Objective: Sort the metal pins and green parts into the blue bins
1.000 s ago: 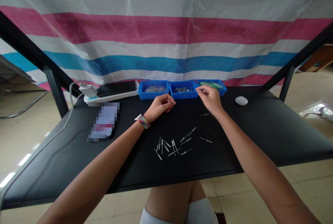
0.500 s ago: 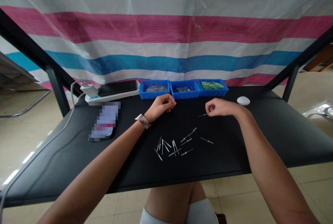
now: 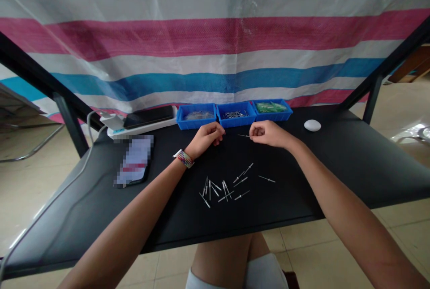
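My right hand [image 3: 268, 133] pinches a thin silver rivet [image 3: 243, 135], whose pin points left toward my other hand. My left hand [image 3: 205, 138] is curled closed over the table, just in front of the bins; whatever its fingers hold, if anything, is hidden. Several silver rivets [image 3: 224, 190] lie scattered on the black table between my forearms. Behind the hands stand three blue bins in a row: the left one [image 3: 195, 124] holds clear plastic bags, the middle one [image 3: 236, 120] loose rivets, the right one [image 3: 273, 115] green packets.
A phone [image 3: 134, 161] lies on the left of the black table [image 3: 285, 199]. Behind it, a dark phone [image 3: 148, 117] rests on a white power strip [image 3: 143, 130] with a cable. A white oval object [image 3: 312, 125] sits at the right. A striped sheet [image 3: 215, 38] hangs behind.
My right hand has moved left and slightly away from me with the rivet, closer to my left hand. My left hand has barely moved. The view has shifted slightly.
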The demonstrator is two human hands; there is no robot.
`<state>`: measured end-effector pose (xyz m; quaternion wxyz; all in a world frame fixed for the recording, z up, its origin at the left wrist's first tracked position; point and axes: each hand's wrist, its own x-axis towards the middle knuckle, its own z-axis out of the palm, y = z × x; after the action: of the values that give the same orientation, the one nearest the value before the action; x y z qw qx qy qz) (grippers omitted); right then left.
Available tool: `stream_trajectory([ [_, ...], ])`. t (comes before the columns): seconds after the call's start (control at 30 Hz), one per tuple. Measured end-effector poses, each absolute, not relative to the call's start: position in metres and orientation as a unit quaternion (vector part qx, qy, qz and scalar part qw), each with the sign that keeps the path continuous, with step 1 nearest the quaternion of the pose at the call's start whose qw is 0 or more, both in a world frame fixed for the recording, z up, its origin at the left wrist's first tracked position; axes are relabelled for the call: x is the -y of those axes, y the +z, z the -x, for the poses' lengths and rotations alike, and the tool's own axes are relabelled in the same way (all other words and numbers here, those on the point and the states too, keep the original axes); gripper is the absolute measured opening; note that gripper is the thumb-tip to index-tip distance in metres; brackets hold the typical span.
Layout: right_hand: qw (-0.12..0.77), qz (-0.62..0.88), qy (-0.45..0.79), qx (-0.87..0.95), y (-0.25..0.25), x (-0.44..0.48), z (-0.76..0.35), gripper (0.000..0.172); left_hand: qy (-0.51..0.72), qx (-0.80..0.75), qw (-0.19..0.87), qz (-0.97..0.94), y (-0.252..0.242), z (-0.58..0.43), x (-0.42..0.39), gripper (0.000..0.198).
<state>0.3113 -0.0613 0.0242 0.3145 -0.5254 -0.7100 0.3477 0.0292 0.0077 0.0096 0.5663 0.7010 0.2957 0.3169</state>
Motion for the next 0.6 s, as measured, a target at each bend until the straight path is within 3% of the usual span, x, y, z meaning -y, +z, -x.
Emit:
stream_trajectory([
  [0.17, 0.407, 0.498, 0.337, 0.687, 0.012, 0.061, -0.275, 0.013, 0.314, -0.309, 0.561, -0.701, 0.010, -0.030, -0.007, 0.028],
  [0.43, 0.434, 0.492, 0.313, 0.687, 0.009, 0.067, -0.266, 0.014, 0.278, -0.298, 0.538, -0.738, 0.012, -0.030, -0.005, 0.037],
  [0.6, 0.472, 0.486, 0.326, 0.659, 0.004, 0.067, -0.257, 0.014, 0.285, -0.289, 0.538, -0.739, 0.012, -0.030, -0.005, 0.030],
])
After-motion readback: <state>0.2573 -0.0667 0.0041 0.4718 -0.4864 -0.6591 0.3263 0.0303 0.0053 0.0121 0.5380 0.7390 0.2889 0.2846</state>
